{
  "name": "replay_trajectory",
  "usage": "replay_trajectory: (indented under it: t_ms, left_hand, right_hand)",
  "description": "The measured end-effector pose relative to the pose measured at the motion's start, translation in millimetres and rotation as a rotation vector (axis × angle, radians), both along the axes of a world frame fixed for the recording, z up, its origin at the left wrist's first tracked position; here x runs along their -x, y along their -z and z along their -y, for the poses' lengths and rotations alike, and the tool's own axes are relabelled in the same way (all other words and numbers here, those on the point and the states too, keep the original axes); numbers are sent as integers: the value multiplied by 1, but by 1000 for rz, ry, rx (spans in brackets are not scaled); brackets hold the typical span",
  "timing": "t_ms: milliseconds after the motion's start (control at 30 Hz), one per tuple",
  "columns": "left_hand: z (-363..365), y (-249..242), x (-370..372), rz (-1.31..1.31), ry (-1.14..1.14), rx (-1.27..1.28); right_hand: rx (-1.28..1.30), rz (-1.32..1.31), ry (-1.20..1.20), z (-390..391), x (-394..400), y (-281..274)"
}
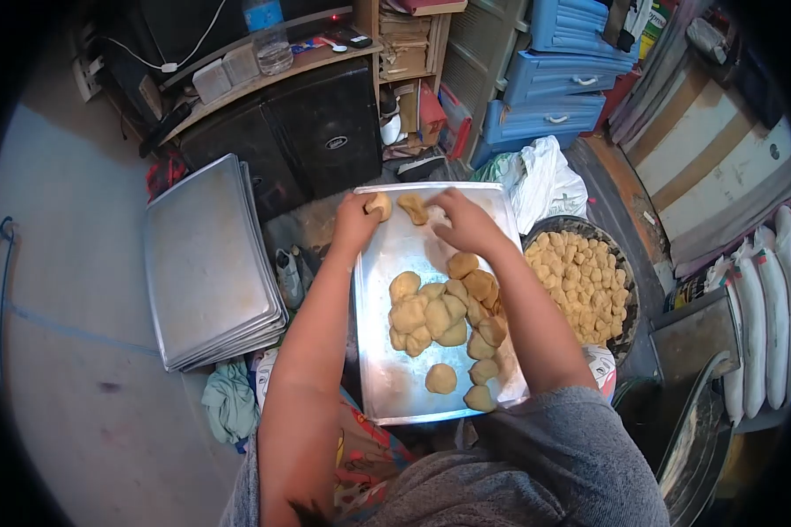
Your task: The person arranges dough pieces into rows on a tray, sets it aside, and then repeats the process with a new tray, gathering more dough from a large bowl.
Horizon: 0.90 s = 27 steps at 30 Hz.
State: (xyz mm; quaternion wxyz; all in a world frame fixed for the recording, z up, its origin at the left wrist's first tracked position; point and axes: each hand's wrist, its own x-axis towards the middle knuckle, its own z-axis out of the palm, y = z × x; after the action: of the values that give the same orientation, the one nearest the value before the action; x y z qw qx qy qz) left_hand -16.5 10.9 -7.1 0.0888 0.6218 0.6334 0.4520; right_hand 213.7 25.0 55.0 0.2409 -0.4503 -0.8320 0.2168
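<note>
A metal baking tray (376, 351) lies in front of me with several dough pieces on it. At its far left corner, my left hand (355, 220) is closed around a rounded piece of dough (380, 206). My right hand (466, 224) is over the far right part of the tray, its fingers apart and nothing visible in them. Just left of those fingers rests an elongated, uneven lump of dough (412, 209). Nearer to me sits a heap of dough pieces (422, 314), with a curved row of more along its right side. One round dough ball (441, 379) lies apart near the front.
On the right stands a wide round pan (633, 321) full of small dough balls, beside a white plastic bag (549, 184). A stack of metal trays (211, 263) leans at the left. Beyond are a black cabinet (325, 132) and blue drawers (545, 119).
</note>
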Motion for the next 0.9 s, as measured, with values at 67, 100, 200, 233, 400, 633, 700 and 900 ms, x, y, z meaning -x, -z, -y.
replay_trajectory:
  t_ms: [67,100,200,233,400,633,700,900]
  left_hand:
    - [-4,11,2,70,29,19]
    - [-8,18,1,216,11,39]
    - [-7,18,-10,352,-2,56]
    - [-4,12,-14,343,-15,50]
    - [15,-18,-48,-139,-202,-48]
    - [14,-6,-61,-566,-11,9]
    - [9,-1,-59,-564,-21,-9]
    - [9,-4,-57,-540,10,-20]
  right_hand:
    - [60,-39,-406,9,-39,15]
    - [114,89,-431,13,-48,20]
    - [313,118,-423,6,-57,28]
    - [335,1,-248,-2,-54,28]
    - [33,-387,319,-26,-11,37]
    - [31,115,181,0,-20,26]
    - [142,114,12,11,-57,21]
    - [358,194,-418,29,-89,13]
